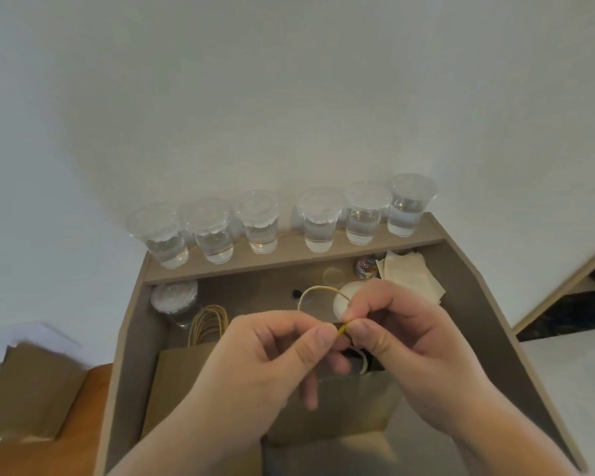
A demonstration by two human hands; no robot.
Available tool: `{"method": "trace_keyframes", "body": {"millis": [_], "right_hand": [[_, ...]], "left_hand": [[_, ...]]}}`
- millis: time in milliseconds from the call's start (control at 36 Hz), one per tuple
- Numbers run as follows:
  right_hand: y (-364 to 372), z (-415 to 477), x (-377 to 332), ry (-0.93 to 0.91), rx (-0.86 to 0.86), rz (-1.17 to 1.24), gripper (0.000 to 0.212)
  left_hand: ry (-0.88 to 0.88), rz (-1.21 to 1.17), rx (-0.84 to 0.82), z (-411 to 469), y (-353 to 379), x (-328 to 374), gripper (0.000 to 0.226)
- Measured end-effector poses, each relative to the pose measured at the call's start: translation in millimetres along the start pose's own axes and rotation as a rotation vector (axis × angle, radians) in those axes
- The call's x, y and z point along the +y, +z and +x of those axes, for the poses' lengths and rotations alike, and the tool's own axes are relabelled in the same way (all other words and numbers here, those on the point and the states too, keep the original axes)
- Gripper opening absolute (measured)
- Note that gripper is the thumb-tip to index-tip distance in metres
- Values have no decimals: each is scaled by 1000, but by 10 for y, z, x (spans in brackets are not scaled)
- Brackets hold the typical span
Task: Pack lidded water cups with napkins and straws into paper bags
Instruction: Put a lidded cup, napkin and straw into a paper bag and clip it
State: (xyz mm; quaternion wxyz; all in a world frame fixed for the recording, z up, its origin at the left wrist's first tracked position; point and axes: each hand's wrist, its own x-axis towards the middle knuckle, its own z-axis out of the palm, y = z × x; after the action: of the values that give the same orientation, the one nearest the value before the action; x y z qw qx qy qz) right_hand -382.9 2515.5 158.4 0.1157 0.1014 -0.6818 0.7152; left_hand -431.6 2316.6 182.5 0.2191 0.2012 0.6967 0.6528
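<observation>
An open brown paper bag stands on the desk right under my hands. Its pale twine handle loops up behind my fingers. My left hand and my right hand meet above the bag's mouth. Both pinch a thin yellow strand between thumb and forefinger, close to the handle's base. Several lidded water cups stand in a row on the raised back shelf. One more lidded cup stands on the desk at the left. A pile of napkins lies at the back right. No straw shows.
Flat paper bags with twine handles lie left of the open bag. A loose clear lid, a white disc and a small tub of coloured bits sit behind my hands. More brown bags lie off the desk, left.
</observation>
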Motion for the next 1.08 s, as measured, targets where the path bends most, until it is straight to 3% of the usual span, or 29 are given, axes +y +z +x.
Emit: {"method": "trace_keyframes", "body": {"millis": [111, 194, 361, 583, 806, 972, 1083], "right_hand": [[34, -43, -8, 1, 14, 0, 23], [9, -69, -5, -11, 13, -136, 9], [51, -91, -8, -58, 53, -438, 7], [99, -111, -36, -41, 16, -396, 31], [37, -93, -98, 90, 134, -34, 9], [-55, -78, -101, 176, 91, -13, 10], [-89, -82, -88, 216, 65, -7, 12]], "left_hand": [[-65, -73, -37, -5, 0, 41, 27], [-42, -46, 41, -5, 10, 29, 25], [-13, -22, 96, -7, 24, 0, 30], [-1, -54, 120, 30, 93, 10, 30], [123, 42, 108, -26, 148, -75, 16], [201, 270, 250, -31, 169, -178, 21], [262, 300, 246, -51, 167, -191, 21]]}}
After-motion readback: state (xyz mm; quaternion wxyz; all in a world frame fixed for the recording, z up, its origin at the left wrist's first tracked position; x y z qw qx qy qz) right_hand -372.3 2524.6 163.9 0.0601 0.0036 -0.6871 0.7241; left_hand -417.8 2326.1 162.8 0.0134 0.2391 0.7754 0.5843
